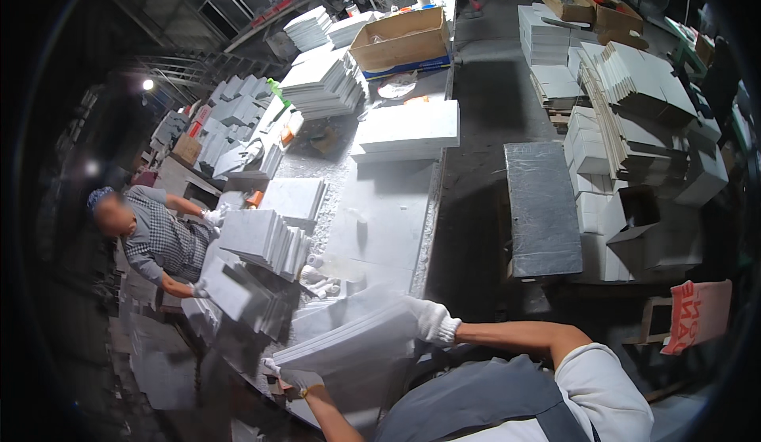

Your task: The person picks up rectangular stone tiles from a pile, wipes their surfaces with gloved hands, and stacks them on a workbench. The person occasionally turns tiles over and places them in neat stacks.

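- The white slabs [349, 345] are directly in front of me, a tilted bundle at the near end of the worktop [372, 228], long edges lined up almost flush; I can't tell how much of their weight the worktop carries.
- My left hand [300, 378], gloved, is closed on their left end, fingers at the corner.
- My right hand [434, 321], in a white knitted glove, grips the far right end; motion blur hides exactly how its fingers sit.
- To handle these well, I'd press evenly from both ends, so no middle slab slips, and tip the bundle as one block. Corners look the likeliest place to chip, so I'd bring an edge down gently.
- Just beyond the slabs lie some crumpled white pieces [319, 277], which I'd avoid catching with a lower edge.
- Past those, a leaning row of tiles [261, 236] stands on the left, near a co-worker [162, 228]; I'd swing nothing that way.
- Farther up sit a neat white stack [408, 129] and an open cardboard box [404, 42].
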A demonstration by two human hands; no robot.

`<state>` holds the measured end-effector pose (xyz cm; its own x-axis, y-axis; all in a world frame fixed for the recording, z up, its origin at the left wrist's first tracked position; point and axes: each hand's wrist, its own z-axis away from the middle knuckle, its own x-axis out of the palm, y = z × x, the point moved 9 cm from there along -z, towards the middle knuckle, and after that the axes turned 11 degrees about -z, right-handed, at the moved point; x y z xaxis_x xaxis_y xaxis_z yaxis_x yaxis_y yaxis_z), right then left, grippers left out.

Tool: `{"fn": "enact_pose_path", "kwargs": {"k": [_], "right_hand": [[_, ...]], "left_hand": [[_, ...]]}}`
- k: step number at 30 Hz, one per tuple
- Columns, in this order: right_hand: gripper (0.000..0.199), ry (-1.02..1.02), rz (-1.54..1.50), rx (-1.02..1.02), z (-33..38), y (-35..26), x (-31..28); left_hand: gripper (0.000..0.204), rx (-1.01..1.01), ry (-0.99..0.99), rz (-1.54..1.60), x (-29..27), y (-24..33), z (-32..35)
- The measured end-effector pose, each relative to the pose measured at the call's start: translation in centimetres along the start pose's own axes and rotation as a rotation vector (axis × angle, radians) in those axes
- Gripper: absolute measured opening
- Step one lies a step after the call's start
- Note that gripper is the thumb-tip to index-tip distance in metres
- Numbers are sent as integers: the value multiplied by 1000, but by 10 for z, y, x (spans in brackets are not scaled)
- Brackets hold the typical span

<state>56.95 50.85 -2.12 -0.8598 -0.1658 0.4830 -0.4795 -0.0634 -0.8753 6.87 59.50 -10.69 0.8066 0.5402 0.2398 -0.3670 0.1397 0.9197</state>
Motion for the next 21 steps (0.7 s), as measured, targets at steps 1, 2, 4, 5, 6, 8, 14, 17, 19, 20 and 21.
{"fn": "enact_pose_path", "kwargs": {"k": [1,2,4,5,6,8,14,17,19,20,21], "right_hand": [[50,14,-25,4,13,-4,-6],[49,47,117,-5,26,-10,-15],[48,100,99,13,44,-17,-34],[46,84,108,46,49,-20,-45],[44,92,245,95,53,-22,-57],[41,37,-3,134,57,-34,-73],[58,166,394,218,89,-106,-124],[69,339,410,328,120,-133,-151],[60,397,432,338,131,-145,-161],[57,422,412,341,136,-147,-165],[55,450,405,368,139,-145,-170]], "left_hand": [[87,-24,39,-56,5,-7,31],[87,-54,73,-101,11,-14,64],[87,-90,63,-154,35,-24,123],[87,-60,-23,-170,54,-25,147],[82,-42,-83,-165,71,-29,168],[82,-16,-44,-310,93,-33,189],[91,-277,-181,-227,172,-76,253],[82,-343,156,-470,177,-85,274],[79,-315,105,-432,204,-84,283],[79,-311,45,-444,217,-83,286],[79,-348,41,-468,224,-82,289]]}}
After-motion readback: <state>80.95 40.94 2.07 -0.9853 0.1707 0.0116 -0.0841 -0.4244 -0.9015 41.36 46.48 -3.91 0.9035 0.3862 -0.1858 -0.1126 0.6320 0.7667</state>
